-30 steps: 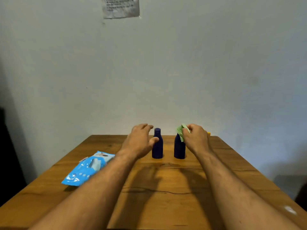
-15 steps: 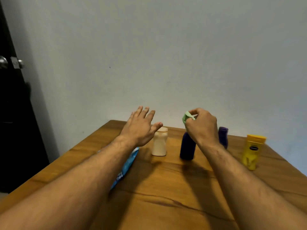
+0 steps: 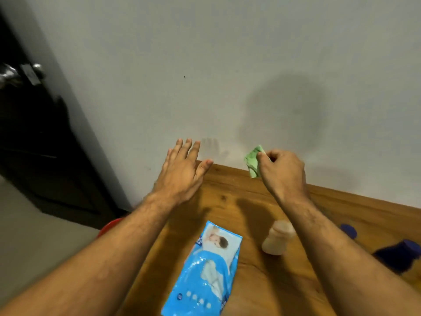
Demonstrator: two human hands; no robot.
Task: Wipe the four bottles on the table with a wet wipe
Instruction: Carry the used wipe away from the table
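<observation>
My right hand [image 3: 281,173] pinches a crumpled green wet wipe [image 3: 253,161] above the table's far edge, touching no bottle. My left hand [image 3: 182,169] hovers open with fingers spread over the far left corner. A cream bottle [image 3: 276,240] stands on the wooden table [image 3: 230,197] under my right forearm. One dark blue bottle [image 3: 396,256] sits at the right edge of view, and the cap of a second dark blue bottle [image 3: 348,231] shows behind the forearm. No yellow bottle is in view.
A blue pack of wet wipes [image 3: 207,270] lies flat on the table between my forearms. A dark door [image 3: 29,124] with a metal knob stands at the left. Something red [image 3: 111,225] shows below the table's left edge. A grey wall backs the table.
The view has swung left and down. Both hands have lifted away from the bottles, the right one off the dark blue bottle with the wipe still in it.
</observation>
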